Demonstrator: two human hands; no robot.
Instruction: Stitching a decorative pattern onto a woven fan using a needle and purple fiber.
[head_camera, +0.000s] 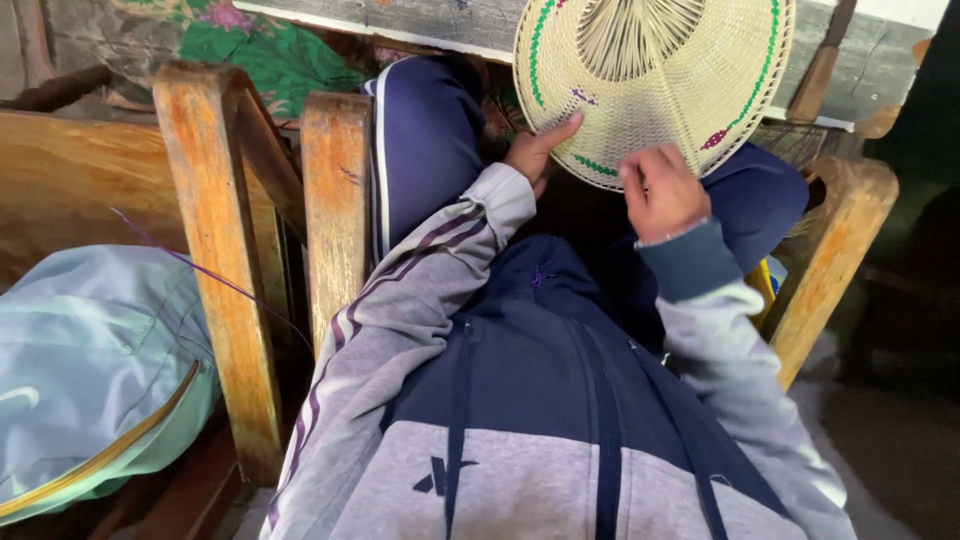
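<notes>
A round woven straw hat, pale with green and red stitched trim, rests over my knees at the top of the view. My left hand grips its lower left rim, thumb pressed on the weave. My right hand is curled at the lower edge of the hat, fingers pinching at the rim; what lies between the fingertips is too small to tell. I sit in a wooden armchair, wearing a grey and navy zip jacket and navy trousers.
Wooden armrests stand at left and right. A second wooden chair frame is beside me, with a pale blue bag on it. A green flowered cloth lies behind. Dark floor at right.
</notes>
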